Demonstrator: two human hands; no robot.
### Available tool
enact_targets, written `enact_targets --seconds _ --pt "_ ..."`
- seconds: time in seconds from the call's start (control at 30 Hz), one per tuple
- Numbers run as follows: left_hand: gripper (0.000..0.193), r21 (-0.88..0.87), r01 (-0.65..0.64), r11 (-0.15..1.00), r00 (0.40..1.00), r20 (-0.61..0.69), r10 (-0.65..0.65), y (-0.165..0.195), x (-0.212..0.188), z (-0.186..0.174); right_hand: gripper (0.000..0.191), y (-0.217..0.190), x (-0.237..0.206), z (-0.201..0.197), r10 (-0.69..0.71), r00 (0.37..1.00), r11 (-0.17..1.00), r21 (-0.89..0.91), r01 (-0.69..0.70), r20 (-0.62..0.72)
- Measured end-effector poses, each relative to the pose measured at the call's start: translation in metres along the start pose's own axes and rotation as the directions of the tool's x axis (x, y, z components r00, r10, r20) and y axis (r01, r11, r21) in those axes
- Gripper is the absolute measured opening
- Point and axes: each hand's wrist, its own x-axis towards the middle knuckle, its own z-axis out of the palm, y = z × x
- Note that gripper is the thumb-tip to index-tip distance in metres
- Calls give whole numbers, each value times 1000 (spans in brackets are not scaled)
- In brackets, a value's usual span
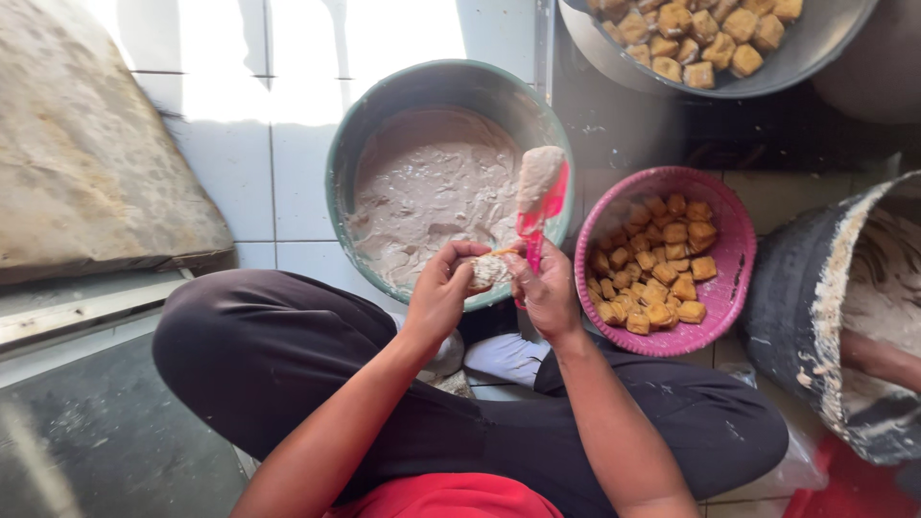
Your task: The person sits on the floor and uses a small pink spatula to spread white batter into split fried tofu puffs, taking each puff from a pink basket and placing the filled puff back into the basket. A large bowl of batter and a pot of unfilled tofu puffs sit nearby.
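**Filling tofu over the batter bowl, cross-legged on the floor**

So the left hand (pixel 443 288) is curled around a small piece of fried tofu (pixel 487 272), fingers clenched on it, the piece smeared with pale paste. It sits right between both hands, just over the near rim of the green bowl (pixel 338 163). The right hand (pixel 547 293) is closed around the handle of a pink spatula (pixel 539 197), whose blade points up and away and is thickly coated in the same pale mix. The two hands are touching or near enough at the tofu.

The green bowl is mostly full of greyish-beige batter (pixel 432 187). Just to the right of it, touching or nearly so, there's a pink basket (pixel 739 259) with golden tofu cubes (pixel 662 264) piled in it. Further up at the top edge, a grey metal pan (pixel 815 48) holds more fried cubes. On the far right a dark bucket (pixel 796 307) with paste-caked walls, and someone else's arm (pixel 883 360) shows inside it.

Person's in black trousers (pixel 278 355), knees spread, on white tile (pixel 240 115).
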Motion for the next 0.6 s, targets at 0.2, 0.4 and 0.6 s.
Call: enact_targets --seconds 0.2,0.4,0.6 --pt "23 233 60 971 998 12 -65 -8 1 -6 15 -2 -3 8 -11 999 999 -51 13 39" --pt "24 26 80 996 997 -16 -80 -6 4 -11 13 -12 2 15 -180 981 961 -200 190 66" --pt "23 -55 131 990 991 28 -130 7 1 -8 16 -13 3 15 -77 997 970 -235 67 -30"
